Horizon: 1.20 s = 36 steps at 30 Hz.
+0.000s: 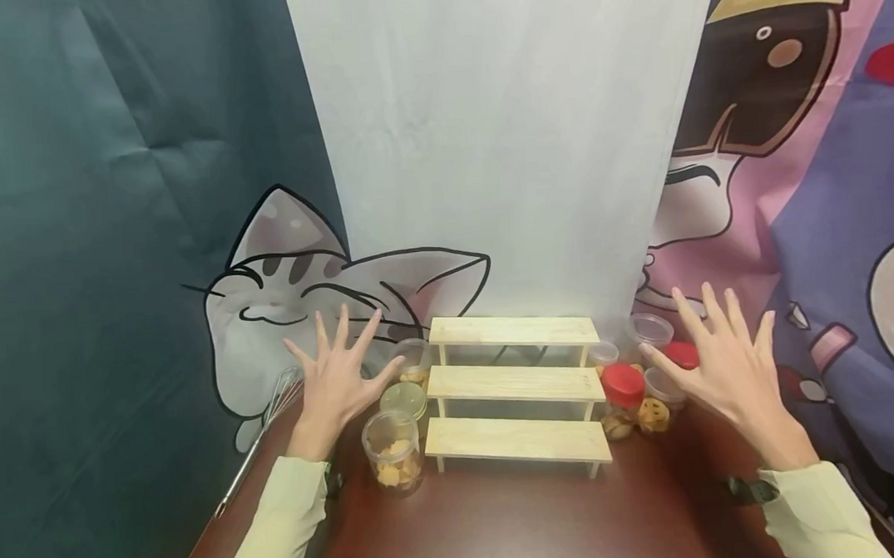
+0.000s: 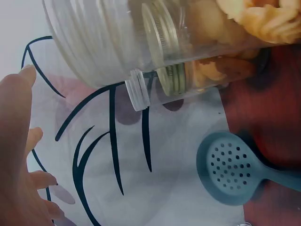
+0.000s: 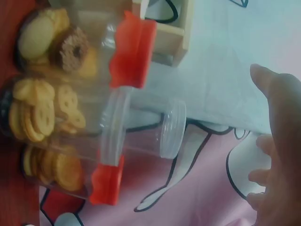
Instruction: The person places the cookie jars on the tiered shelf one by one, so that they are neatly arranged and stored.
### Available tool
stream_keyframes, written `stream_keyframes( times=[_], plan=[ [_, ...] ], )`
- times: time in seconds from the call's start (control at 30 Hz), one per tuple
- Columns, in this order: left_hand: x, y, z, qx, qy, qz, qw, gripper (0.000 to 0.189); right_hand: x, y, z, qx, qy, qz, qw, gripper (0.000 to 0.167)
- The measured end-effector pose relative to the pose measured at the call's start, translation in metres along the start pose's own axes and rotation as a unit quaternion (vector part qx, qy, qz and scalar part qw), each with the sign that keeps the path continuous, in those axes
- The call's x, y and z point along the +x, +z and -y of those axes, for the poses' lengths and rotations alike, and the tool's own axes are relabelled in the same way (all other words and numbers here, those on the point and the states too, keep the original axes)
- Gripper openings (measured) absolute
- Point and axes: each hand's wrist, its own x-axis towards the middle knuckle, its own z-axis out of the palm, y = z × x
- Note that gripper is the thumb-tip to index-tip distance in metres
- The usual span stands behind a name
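My left hand [image 1: 335, 392] is raised with spread fingers, holding nothing, beside a group of clear jars on the left. Among these are a front cookie jar [image 1: 393, 458], a jar with a gold-green lid [image 1: 404, 399] and another jar [image 1: 413, 359] behind. On the other side my right hand [image 1: 732, 379] is also raised, fingers spread and holding nothing. Nearest it stand several cookie jars, including a red-lidded jar [image 1: 622, 386] and a jar with a clear lid [image 3: 115, 125]. Between the two groups stands a three-step wooden rack [image 1: 517, 439] with bare shelves.
A whisk [image 1: 256, 454] leans at the table's left edge. The left wrist view shows a blue-grey skimmer [image 2: 230, 167] with a perforated head. Behind the brown table [image 1: 465, 528] hangs a printed cloth [image 1: 508, 143], with more cartoon fabric along both sides.
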Motion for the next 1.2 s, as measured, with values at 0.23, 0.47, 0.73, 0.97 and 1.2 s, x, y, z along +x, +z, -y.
stream_keyframes(
  times=[0.23, 0.47, 0.73, 0.97, 1.2],
  plan=[
    [-0.020, -0.001, 0.006, -0.012, 0.001, -0.004, 0.9999, 0.088, -0.019, 0.010, 0.012, 0.021, -0.022, -0.029, 0.9991, 0.100],
    [-0.046, 0.002, 0.008, -0.078, -0.002, -0.001, 0.9969, 0.077, -0.047, 0.030, 0.031, 0.096, -0.042, -0.097, 0.9898, 0.084],
    [-0.082, 0.008, 0.003, -0.233, -0.027, 0.027, 0.9717, 0.058, -0.081, 0.069, 0.048, 0.211, 0.020, -0.093, 0.9728, 0.032],
    [-0.101, 0.017, 0.000, -0.286, -0.033, 0.043, 0.9567, 0.047, -0.098, 0.101, 0.050, 0.279, 0.068, -0.040, 0.9569, 0.012],
    [-0.104, 0.020, -0.001, -0.287, -0.022, 0.068, 0.9554, 0.061, -0.104, 0.113, 0.055, 0.323, 0.109, 0.021, 0.9398, 0.015]
  ],
)
